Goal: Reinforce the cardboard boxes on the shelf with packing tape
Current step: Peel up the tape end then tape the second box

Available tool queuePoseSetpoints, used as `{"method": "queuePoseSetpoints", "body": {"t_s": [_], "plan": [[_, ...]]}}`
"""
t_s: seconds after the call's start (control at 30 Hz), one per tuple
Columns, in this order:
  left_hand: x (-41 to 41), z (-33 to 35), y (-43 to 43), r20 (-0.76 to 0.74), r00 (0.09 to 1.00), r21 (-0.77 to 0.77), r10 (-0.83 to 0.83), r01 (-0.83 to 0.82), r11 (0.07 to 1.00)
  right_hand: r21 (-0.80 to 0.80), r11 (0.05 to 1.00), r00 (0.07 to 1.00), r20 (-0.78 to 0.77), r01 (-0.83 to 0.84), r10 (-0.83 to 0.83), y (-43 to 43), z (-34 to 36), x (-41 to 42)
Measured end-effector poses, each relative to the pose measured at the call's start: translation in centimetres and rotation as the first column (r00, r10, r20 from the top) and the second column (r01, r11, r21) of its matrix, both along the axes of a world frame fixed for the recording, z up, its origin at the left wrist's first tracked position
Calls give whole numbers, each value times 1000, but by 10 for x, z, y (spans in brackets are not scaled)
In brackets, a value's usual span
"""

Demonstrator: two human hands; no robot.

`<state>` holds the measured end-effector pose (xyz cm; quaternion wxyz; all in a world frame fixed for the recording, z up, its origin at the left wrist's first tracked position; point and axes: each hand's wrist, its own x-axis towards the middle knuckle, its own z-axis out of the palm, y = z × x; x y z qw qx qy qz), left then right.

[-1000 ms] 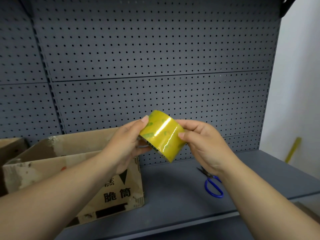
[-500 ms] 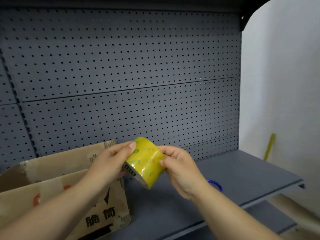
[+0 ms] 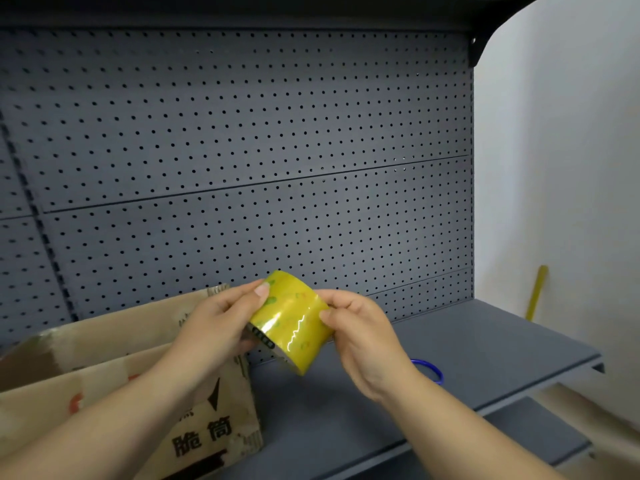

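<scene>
A wide roll of yellowish clear packing tape (image 3: pixel 292 322) hangs in the air above the grey shelf (image 3: pixel 485 348). My left hand (image 3: pixel 214 323) grips its left side, thumb on the top edge. My right hand (image 3: pixel 360 337) holds the right side, with thumb and fingertips pressed on the tape's outer face. An open, worn cardboard box (image 3: pixel 114 382) with black printed characters stands on the shelf at the lower left, partly behind my left forearm.
Blue-handled scissors (image 3: pixel 431 370) lie on the shelf behind my right wrist, mostly hidden. A grey pegboard (image 3: pixel 242 150) backs the shelf. A white wall and a yellow stick (image 3: pixel 536 292) are at the right. A lower shelf (image 3: pixel 533 434) shows below.
The view has swung right and up, so the box and scissors sit lower and further left. Both hands keep the roll, which has turned slightly between them.
</scene>
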<state>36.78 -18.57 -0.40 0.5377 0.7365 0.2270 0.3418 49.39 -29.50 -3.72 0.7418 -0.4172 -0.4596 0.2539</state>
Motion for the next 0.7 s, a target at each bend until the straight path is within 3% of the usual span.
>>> {"method": "queuePoseSetpoints", "body": {"t_s": [0.53, 0.7], "plan": [[-1, -2, -3, 44, 999, 16, -7, 6, 1000, -20, 995, 992, 82, 96, -95, 1, -2, -1], [-1, -1, -1, 45, 999, -11, -13, 14, 1000, -2, 1000, 999, 32, 16, -16, 0, 4, 3]]}}
